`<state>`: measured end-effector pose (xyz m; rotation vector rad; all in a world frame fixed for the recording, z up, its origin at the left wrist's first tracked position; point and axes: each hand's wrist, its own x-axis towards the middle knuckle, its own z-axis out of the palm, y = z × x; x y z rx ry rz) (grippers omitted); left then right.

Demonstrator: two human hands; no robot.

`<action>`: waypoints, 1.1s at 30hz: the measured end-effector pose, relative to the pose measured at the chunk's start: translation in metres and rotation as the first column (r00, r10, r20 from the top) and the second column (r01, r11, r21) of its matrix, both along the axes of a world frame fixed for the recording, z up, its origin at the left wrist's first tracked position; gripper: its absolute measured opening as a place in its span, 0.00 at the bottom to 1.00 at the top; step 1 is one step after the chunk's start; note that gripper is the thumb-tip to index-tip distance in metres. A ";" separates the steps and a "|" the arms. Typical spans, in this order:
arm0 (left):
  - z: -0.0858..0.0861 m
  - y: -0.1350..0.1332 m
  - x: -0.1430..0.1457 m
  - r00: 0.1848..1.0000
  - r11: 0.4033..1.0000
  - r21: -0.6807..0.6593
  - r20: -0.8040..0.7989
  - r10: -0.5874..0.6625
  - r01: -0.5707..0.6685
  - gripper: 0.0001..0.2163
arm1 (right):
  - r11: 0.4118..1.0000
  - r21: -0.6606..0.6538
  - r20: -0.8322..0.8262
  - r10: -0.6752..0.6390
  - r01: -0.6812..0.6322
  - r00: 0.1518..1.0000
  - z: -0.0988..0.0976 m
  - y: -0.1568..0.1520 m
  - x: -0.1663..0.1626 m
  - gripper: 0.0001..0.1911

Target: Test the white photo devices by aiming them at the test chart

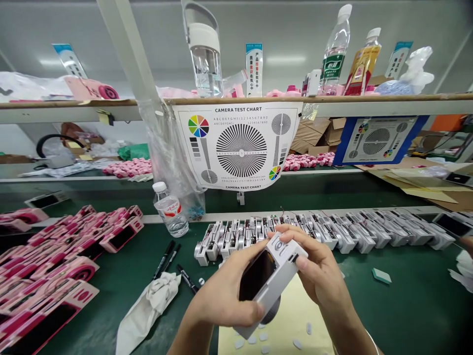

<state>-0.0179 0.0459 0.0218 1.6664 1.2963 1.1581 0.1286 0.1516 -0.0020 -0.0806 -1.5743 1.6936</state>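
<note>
Above the green bench mat [414, 305], in the head view, the left hand [221, 296] curls closed around the lower side of a white compact camera body [284, 273], and the right hand [323, 266] grips its upper end between thumb and fingers. Held this way, in the air between both hands, the body tilts with its dark screen [257, 276] turned up toward the wearer, so the screen stays in sight and uncovered by the palms. A round lens barrel [272, 310] points down and away. Beneath lies a pale yellow sheet [291, 310] scattered with small white oval pieces [260, 336]. Just beyond the hands, a long row of open white camera bodies [325, 234] with loose wires sits set back along the bench. To the left lie pink-and-white boxes [48, 266], black marker pens [164, 259] and a crumpled white cloth [148, 305], with a water bottle [170, 209] behind them. A camera test chart [240, 145] hangs from the shelf [369, 101] ahead, facing the bench.
</note>
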 end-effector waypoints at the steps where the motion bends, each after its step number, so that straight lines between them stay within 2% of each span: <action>1: 0.000 0.000 0.001 1.000 1.000 -0.007 -0.017 0.020 -0.021 0.31 | 1.000 -0.006 -0.002 -0.012 0.012 1.000 -0.001 0.000 -0.001 0.13; 8: -0.003 0.003 0.011 0.964 0.983 0.027 -0.197 0.182 -0.180 0.33 | 0.995 -0.096 -0.089 -0.045 0.036 0.995 -0.011 0.007 -0.015 0.08; 15: -0.004 0.004 0.010 0.964 0.983 0.015 -0.198 0.180 -0.181 0.31 | 0.993 -0.112 -0.098 -0.050 0.039 0.994 -0.013 0.009 -0.019 0.07; 19: -0.004 0.003 0.000 0.989 0.994 -0.027 -0.111 0.101 -0.105 0.34 | 1.000 -0.024 -0.033 -0.016 0.015 0.999 -0.009 0.012 -0.016 0.12; 22: -0.008 -0.001 -0.004 0.984 0.993 -0.043 -0.142 0.106 -0.113 0.34 | 0.993 0.110 0.130 0.026 -0.040 0.991 -0.007 0.022 -0.005 0.14; 25: -0.025 -0.009 -0.003 0.950 0.979 -0.045 -0.253 0.184 -0.201 0.36 | 0.974 0.219 0.328 -0.011 -0.065 0.945 -0.008 0.034 0.006 0.15; 27: -0.046 -0.012 0.001 0.900 0.960 -0.088 -0.379 0.215 -0.267 0.38 | 0.960 0.278 0.384 -0.082 -0.030 0.919 -0.012 0.037 0.006 0.14; 29: -0.073 -0.012 0.007 0.821 0.924 -0.183 -0.538 0.191 -0.335 0.43 | 0.935 0.354 0.436 -0.139 -0.028 0.889 -0.019 0.033 -0.003 0.14; 31: -0.098 -0.009 0.014 0.757 0.905 -0.247 -0.643 0.115 -0.347 0.43 | 0.878 0.468 0.534 -0.192 -0.099 0.823 -0.028 0.022 -0.020 0.14; 33: -0.115 -0.006 0.020 0.740 0.899 -0.264 -0.666 0.090 -0.348 0.41 | 0.803 0.561 0.629 -0.258 -0.199 0.733 -0.037 0.007 -0.041 0.14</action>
